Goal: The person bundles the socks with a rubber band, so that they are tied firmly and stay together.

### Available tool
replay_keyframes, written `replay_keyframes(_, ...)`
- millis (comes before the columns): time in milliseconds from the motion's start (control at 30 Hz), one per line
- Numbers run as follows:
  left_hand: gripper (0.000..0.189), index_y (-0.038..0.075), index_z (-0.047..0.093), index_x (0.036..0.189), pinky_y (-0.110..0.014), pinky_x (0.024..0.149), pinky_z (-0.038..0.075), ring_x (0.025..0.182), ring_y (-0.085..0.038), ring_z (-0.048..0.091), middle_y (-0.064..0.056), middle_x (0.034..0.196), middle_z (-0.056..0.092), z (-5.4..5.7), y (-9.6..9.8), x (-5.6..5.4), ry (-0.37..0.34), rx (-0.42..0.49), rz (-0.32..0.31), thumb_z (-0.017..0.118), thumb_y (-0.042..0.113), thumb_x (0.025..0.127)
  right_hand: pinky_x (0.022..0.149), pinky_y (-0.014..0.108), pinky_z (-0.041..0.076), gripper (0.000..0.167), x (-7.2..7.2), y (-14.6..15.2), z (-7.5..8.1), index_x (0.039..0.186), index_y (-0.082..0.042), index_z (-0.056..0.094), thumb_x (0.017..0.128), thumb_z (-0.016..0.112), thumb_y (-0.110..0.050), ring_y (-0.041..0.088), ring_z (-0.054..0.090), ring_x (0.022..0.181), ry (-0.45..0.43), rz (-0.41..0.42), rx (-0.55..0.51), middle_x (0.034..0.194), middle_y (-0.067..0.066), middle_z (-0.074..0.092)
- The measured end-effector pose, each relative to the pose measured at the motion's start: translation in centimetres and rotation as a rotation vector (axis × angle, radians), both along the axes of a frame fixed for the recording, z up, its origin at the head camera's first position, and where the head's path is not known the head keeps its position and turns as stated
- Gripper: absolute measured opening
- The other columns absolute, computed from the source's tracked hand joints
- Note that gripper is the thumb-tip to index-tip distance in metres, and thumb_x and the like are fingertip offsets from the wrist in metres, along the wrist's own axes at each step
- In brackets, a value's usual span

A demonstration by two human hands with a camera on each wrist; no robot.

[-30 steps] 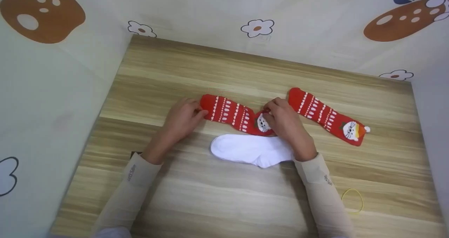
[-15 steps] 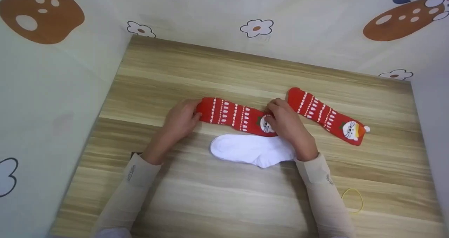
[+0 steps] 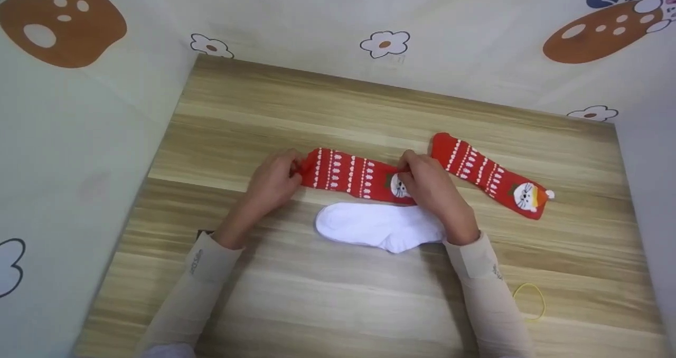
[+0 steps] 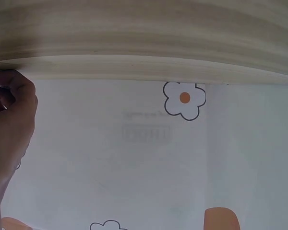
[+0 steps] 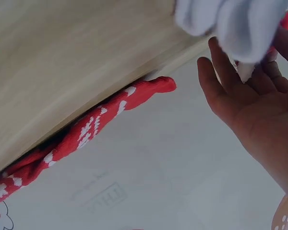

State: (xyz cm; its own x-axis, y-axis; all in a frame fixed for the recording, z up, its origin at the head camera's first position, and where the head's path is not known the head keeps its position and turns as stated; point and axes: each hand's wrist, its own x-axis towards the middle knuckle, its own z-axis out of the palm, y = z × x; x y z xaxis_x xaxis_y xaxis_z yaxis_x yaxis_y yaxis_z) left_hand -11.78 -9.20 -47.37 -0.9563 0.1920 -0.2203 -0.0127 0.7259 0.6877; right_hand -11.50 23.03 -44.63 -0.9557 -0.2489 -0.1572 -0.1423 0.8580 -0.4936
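By the left hand (image 3: 274,181), the creased toe of the middle red sock (image 3: 351,176) was pinched; its leg was laid nearly flat, the toe alone being judged unfinished; the white sock (image 3: 375,226) lay just below; the cuff was apparently pinched by the right hand (image 3: 432,185), its fingertips partly hidden; the right red sock (image 3: 487,176) was found flat beside it; open tabletop (image 3: 237,110) was noted toward the left and far edges.

Thin yellow loop (image 3: 543,300) on the wood-grained tabletop (image 3: 338,300), flower-printed wall (image 3: 296,30) behind.
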Motion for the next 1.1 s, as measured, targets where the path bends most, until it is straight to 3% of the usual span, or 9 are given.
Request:
replay_keyframes(167,0.018,0.009,0.062,0.112,-0.039,0.086,0.053,0.099,-0.024,0.059,-0.008,0.108,0.064,0.0,-0.1,0.1,0.022,0.123,0.006,0.063,0.005,0.094,0.081,0.043,0.057,0.017,0.1,0.3,1.0,0.114,-0.009,0.063,0.099,0.067,-0.015,0.027,0.067,0.089,0.021,-0.022,-0.014,0.100,0.011,0.073)
replay_keyframes(333,0.012,0.009,0.058,0.106,-0.038,0.086,0.053,0.099,-0.024,0.061,-0.008,0.106,0.066,0.0,0.1,0.4,0.049,0.287,-0.021,0.067,0.014,0.099,0.081,0.041,0.056,0.016,0.6,0.8,1.9,0.114,-0.012,0.063,0.100,0.068,-0.018,0.025,0.067,0.088,0.024,-0.027,-0.028,0.102,0.008,0.073)
replay_keyframes(433,0.011,0.010,0.057,0.106,-0.037,0.087,0.054,0.100,-0.024,0.061,-0.009,0.110,0.067,0.3,0.2,0.5,0.053,0.349,0.017,0.065,0.013,0.099,0.081,0.040,0.056,0.015,0.9,1.2,2.6,0.113,-0.014,0.064,0.099,0.069,-0.019,0.024,0.066,0.089,0.046,-0.032,-0.051,0.103,0.006,0.073)
replay_keyframes(600,0.023,0.012,0.052,0.116,-0.035,0.086,0.054,0.100,-0.023,0.060,-0.008,0.115,0.069,1.0,0.4,0.5,0.025,0.417,0.100,0.061,0.004,0.096,0.082,0.042,0.057,0.022,1.2,2.0,3.3,0.117,-0.013,0.066,0.098,0.072,-0.022,0.025,0.066,0.093,0.047,-0.118,-0.065,0.109,0.008,0.073)
replay_keyframes(767,0.049,0.017,0.048,0.138,-0.037,0.086,0.055,0.102,-0.024,0.060,-0.006,0.125,0.071,1.7,0.5,0.6,-0.002,0.489,0.094,0.062,0.001,0.093,0.085,0.045,0.058,0.031,1.4,2.6,3.6,0.123,-0.011,0.067,0.097,0.073,-0.027,0.027,0.067,0.100,0.032,-0.199,-0.091,0.115,0.010,0.072)
replay_keyframes(933,0.036,0.021,0.057,0.132,-0.040,0.095,0.057,0.118,-0.023,0.059,-0.002,0.135,0.062,2.2,0.4,0.8,-0.052,0.524,0.107,0.058,0.010,0.098,0.088,0.045,0.059,0.030,1.6,3.0,3.9,0.122,-0.013,0.069,0.097,0.073,-0.027,0.024,0.066,0.106,0.048,-0.188,-0.145,0.117,0.007,0.072)
replay_keyframes(1100,0.021,0.017,0.060,0.123,-0.042,0.104,0.055,0.125,-0.023,0.057,-0.002,0.133,0.061,2.6,0.5,0.9,-0.040,0.561,0.112,0.057,0.017,0.102,0.086,0.040,0.057,0.028,1.9,3.4,4.4,0.125,-0.016,0.071,0.098,0.071,-0.027,0.023,0.063,0.108,0.046,-0.170,-0.185,0.121,0.005,0.071)
